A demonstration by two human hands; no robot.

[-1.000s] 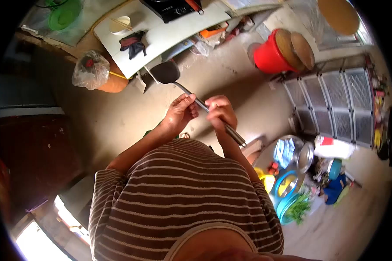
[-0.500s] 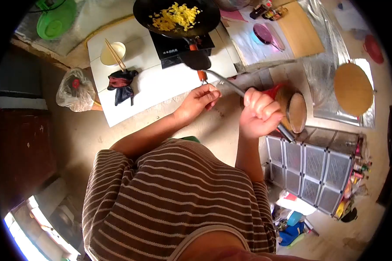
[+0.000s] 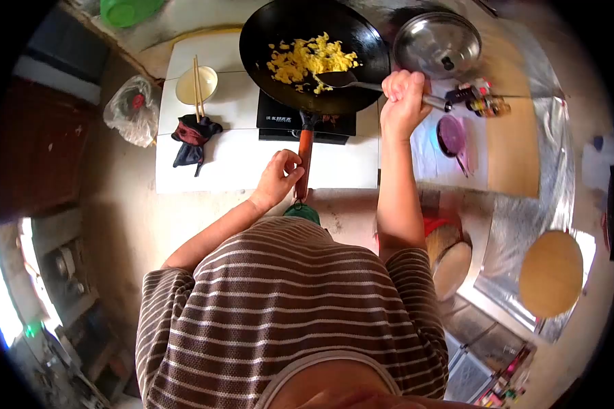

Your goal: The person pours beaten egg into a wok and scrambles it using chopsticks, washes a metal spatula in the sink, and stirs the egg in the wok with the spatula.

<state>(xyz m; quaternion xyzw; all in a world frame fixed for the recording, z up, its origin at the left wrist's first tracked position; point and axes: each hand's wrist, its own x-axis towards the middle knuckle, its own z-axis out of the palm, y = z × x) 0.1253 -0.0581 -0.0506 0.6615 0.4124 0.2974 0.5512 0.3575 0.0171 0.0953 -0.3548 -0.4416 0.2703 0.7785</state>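
My right hand (image 3: 404, 102) is wrapped round the handle of a metal spatula (image 3: 367, 86), whose dark blade lies in a black wok (image 3: 266, 68) at the edge of yellow scrambled egg (image 3: 310, 60). The wok rests on a black induction cooker (image 3: 276, 124). Its wooden handle (image 3: 305, 160) points toward me. My left hand (image 3: 280, 177) is beside that handle with its fingers curled and slightly apart; fingertips are close to or touching the wood, and nothing is held.
Left of the cooker are a bowl (image 3: 208, 87) with chopsticks (image 3: 196, 88) across it and a dark cloth (image 3: 192, 136). Right of the wok are a metal lid (image 3: 433, 44), small bottles (image 3: 488, 105) and a purple-pink round container (image 3: 450, 135). A plastic bag (image 3: 131, 112) hangs at the left.
The view has turned to the wok and counter. My right hand has brought the spatula from in front of my body into the wok. My left hand has left the spatula and moved to the wok handle.
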